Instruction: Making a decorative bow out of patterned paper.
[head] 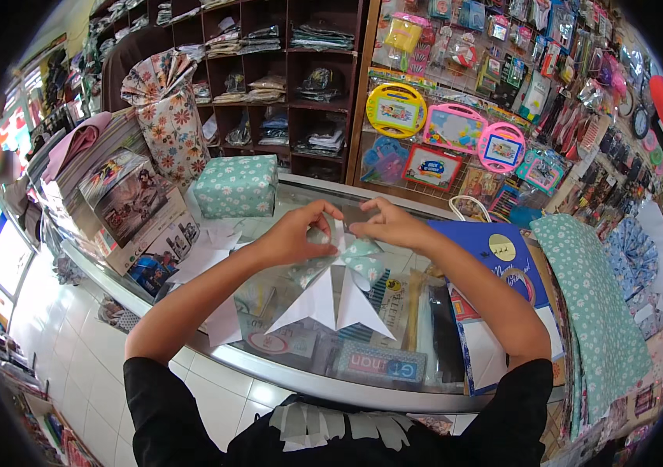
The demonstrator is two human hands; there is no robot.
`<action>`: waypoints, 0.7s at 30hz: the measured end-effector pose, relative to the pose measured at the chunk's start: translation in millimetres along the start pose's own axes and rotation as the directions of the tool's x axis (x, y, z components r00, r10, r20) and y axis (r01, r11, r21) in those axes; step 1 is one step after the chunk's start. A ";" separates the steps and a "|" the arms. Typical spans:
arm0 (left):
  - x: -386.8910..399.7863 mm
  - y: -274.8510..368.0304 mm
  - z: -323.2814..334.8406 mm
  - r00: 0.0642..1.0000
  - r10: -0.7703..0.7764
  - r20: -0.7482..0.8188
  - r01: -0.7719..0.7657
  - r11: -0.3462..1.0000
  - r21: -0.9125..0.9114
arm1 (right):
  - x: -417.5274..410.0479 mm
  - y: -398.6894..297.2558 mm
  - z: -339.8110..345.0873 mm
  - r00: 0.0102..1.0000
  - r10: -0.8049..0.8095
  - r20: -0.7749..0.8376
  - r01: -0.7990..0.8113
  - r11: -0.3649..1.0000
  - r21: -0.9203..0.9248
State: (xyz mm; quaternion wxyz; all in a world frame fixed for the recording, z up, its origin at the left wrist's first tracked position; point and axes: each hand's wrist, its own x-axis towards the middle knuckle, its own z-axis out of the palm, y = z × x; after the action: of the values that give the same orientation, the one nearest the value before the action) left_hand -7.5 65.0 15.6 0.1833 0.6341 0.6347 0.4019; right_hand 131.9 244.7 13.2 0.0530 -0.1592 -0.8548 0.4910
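Note:
A bow folded from green daisy-print paper (365, 264) lies over the glass counter, with two white pointed tails (315, 300) spread toward me. My left hand (302, 234) grips it near the centre, thumb at the middle and fingers curled above. A narrow upright paper strip (340, 232) rises between my hands. My right hand (395, 225) is at the bow's right loop with its fingers bent; its fingertips are close to the strip, and whether they pinch anything is unclear. A box wrapped in matching green paper (235, 188) stands beyond my left hand.
The glass display counter (285, 373) has a metal edge. Left are white paper scraps (223, 318), printed boxes (127, 204) and a floral-wrapped gift (168, 119). Right are a blue gift bag (471, 239), a tape roll (519, 286) and green paper sheets (594, 315). Tape strips (308, 426) hang on my shirt.

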 end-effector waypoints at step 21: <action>31.7 -22.2 35.9 0.955 -0.252 0.155 0.296 0.826 -0.480 | -44.0 1.7 2.7 0.784 -0.603 -0.144 0.475 0.734 -0.486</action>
State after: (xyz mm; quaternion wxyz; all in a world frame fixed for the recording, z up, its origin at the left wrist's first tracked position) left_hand 0.5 107.9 -13.9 0.4231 0.4839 0.5855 0.4939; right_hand 173.1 229.1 13.2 0.2844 0.0203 -0.9313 0.2268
